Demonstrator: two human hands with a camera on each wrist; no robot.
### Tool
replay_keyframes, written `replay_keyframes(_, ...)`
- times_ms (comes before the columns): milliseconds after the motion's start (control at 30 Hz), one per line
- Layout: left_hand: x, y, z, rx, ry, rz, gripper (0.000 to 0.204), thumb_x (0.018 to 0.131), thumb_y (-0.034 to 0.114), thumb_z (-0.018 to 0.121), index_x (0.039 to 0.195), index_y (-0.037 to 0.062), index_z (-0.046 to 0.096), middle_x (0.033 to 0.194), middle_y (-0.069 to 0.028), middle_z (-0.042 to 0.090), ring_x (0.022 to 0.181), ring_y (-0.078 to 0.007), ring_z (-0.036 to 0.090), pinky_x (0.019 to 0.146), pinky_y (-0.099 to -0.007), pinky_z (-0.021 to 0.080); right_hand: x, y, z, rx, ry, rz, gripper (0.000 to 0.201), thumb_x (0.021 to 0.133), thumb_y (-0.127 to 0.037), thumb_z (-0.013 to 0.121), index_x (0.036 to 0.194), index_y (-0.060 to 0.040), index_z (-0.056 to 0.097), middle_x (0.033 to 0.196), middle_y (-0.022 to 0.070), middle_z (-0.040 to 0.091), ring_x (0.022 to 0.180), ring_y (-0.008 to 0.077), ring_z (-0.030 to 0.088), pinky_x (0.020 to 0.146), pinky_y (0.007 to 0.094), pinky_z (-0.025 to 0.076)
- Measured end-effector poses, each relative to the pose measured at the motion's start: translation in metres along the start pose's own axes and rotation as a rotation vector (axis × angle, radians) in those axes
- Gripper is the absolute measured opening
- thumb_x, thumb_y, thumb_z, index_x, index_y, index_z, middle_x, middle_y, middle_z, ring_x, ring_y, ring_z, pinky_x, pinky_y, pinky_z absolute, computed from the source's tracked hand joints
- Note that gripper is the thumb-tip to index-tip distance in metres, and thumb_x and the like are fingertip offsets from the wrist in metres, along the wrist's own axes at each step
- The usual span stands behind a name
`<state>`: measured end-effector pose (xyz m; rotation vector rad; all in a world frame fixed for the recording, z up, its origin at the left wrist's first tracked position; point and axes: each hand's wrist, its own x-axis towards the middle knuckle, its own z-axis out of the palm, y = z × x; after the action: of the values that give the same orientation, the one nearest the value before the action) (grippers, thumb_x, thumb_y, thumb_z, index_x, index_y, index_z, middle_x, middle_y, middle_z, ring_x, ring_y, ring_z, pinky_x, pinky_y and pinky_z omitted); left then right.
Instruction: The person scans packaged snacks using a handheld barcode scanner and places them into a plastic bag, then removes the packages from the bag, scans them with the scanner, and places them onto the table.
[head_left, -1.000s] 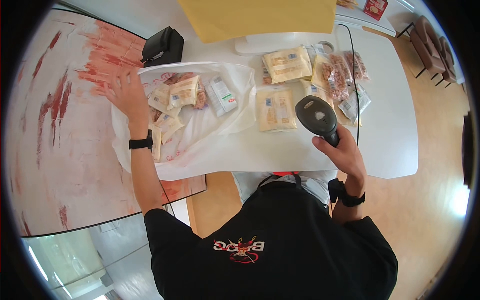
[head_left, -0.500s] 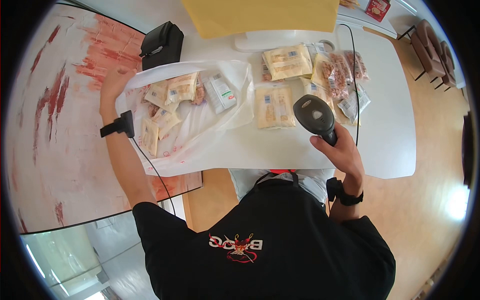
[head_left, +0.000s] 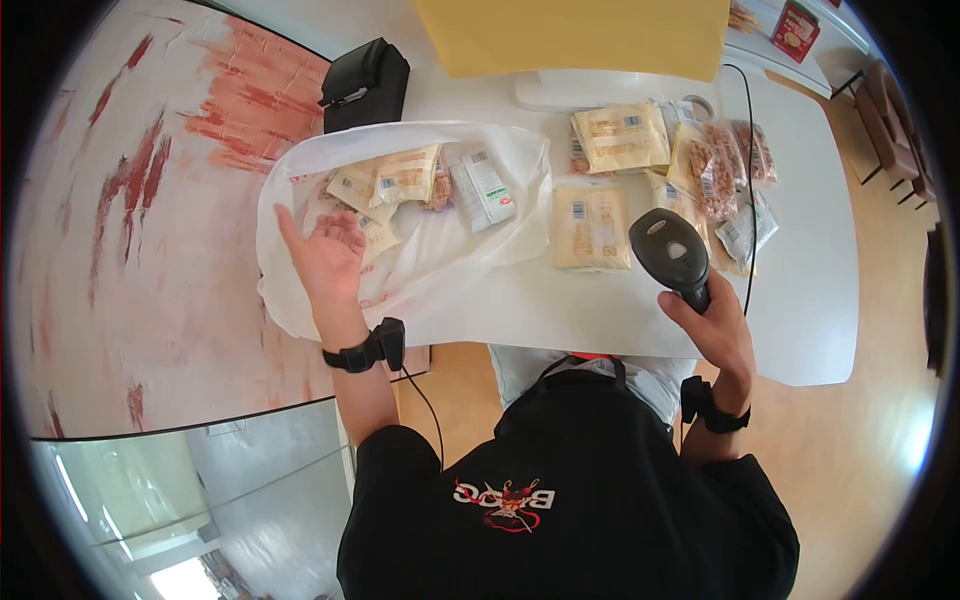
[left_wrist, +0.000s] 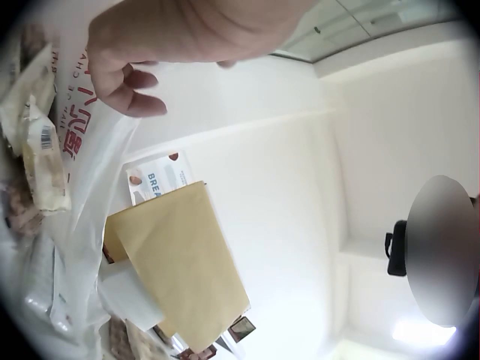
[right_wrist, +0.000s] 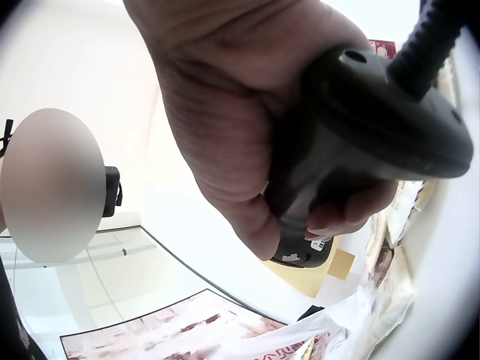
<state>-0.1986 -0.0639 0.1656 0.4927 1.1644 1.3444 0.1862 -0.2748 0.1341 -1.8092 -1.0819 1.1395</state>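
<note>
Grips the scanner point(head_left: 668, 245) in the right hand point(head_left: 724, 332), with fingers clamped round its handle, above the table point(head_left: 580, 308) and near a cream pack point(head_left: 592, 230). Holds the left hand point(head_left: 335, 260) over the open bag point(head_left: 445, 247) (with smaller packs point(head_left: 404, 176) piled inside), with fingers loosely bent and thumb spread apart.

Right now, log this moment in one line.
left hand: empty, over plastic bag; right hand: grips scanner; inside bag: packets; on table: more packets
</note>
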Motion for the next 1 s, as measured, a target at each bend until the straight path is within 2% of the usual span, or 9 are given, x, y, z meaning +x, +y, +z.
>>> replay_keyframes(67,0.009,0.004,-0.002,-0.313,0.243,0.085,0.057,0.082,0.056,0.069,0.104,0.0093,0.046,0.084,-0.0019,0.048,0.077,-0.0163,0.052,0.065,-0.0288,0.042,0.0,0.001,-0.001,-0.004,0.003,-0.001,0.043,0.083,-0.024,0.074,0.117,-0.0001,0.062,0.091,0.0057,0.064,0.081,0.0131,0.055,0.078,0.0289,0.046)
replay_keyframes(167,0.043,0.017,-0.022,-0.452,0.366,0.124,0.053,0.084,0.05,0.067,0.108,0.0085,0.044,0.09,-0.0042,0.047,0.073,-0.0171,0.051,0.064,-0.0294,0.042,-0.001,0.004,-0.002,-0.025,-0.01,0.019,0.044,0.083,-0.024,0.074,0.117,0.0,0.062,0.091,0.0055,0.064,0.081,0.0127,0.055,0.078,0.0287,0.047)
replay_keyframes(300,0.073,0.018,-0.035,-0.196,0.33,0.419,0.043,0.087,0.044,0.062,0.106,0.009,0.046,0.096,-0.0048,0.046,0.079,-0.0175,0.049,0.07,-0.0301,0.042,-0.002,0.002,0.0,0.005,-0.002,-0.018,0.043,0.083,-0.024,0.074,0.117,-0.0007,0.062,0.091,0.0049,0.064,0.081,0.0124,0.055,0.077,0.0285,0.047)
replay_keyframes(367,0.054,0.024,-0.016,-0.141,0.468,0.6,0.037,0.089,0.041,0.059,0.105,0.009,0.05,0.099,-0.0033,0.049,0.087,-0.0173,0.048,0.078,-0.0317,0.041,-0.004,0.002,0.0,0.014,0.004,-0.024,0.043,0.083,-0.024,0.074,0.117,-0.0009,0.062,0.091,0.0048,0.064,0.081,0.0123,0.054,0.077,0.0285,0.047)
replay_keyframes(500,0.023,0.026,0.008,-0.044,0.475,0.676,0.038,0.092,0.042,0.057,0.11,0.0084,0.055,0.107,-0.003,0.053,0.095,-0.0174,0.046,0.086,-0.034,0.039,-0.003,0.003,0.0,0.001,0.013,-0.026,0.041,0.083,-0.024,0.075,0.115,-0.001,0.063,0.088,0.0042,0.063,0.079,0.0122,0.054,0.076,0.0285,0.046)
replay_keyframes(667,0.017,0.018,-0.006,0.265,0.148,0.551,0.047,0.096,0.041,0.057,0.128,0.0073,0.056,0.12,-0.0037,0.058,0.106,-0.0183,0.053,0.092,-0.0349,0.038,-0.004,-0.001,0.002,-0.03,-0.004,0.023,0.038,0.083,-0.024,0.074,0.111,-0.0006,0.063,0.085,0.0036,0.061,0.077,0.0121,0.052,0.074,0.0284,0.046)
replay_keyframes(800,0.008,-0.003,-0.025,0.516,0.049,0.55,0.039,0.095,0.038,0.06,0.12,0.0075,0.062,0.108,-0.0026,0.062,0.097,-0.017,0.057,0.087,-0.034,0.042,-0.003,0.002,0.003,-0.008,-0.001,-0.023,0.037,0.083,-0.023,0.074,0.109,-0.0004,0.063,0.084,0.0039,0.061,0.077,0.0122,0.052,0.073,0.0282,0.045)
replay_keyframes(867,-0.002,-0.009,-0.037,0.9,-0.203,0.436,0.04,0.092,0.037,0.066,0.118,0.0064,0.064,0.104,-0.0032,0.066,0.096,-0.0164,0.061,0.087,-0.033,0.044,-0.003,0.003,0.003,-0.008,-0.002,-0.023,0.036,0.083,-0.023,0.074,0.109,-0.0001,0.063,0.084,0.004,0.061,0.077,0.0123,0.052,0.074,0.0282,0.045)
replay_keyframes(1000,-0.021,-0.03,-0.056,1.365,-0.375,0.472,0.045,0.087,0.036,0.071,0.119,0.0055,0.063,0.107,-0.0076,0.068,0.099,-0.0189,0.063,0.088,-0.0316,0.046,-0.001,0.002,0.005,-0.008,-0.004,0.016,0.036,0.083,-0.023,0.073,0.107,0.0005,0.063,0.084,0.0036,0.062,0.077,0.0122,0.053,0.074,0.0283,0.046)
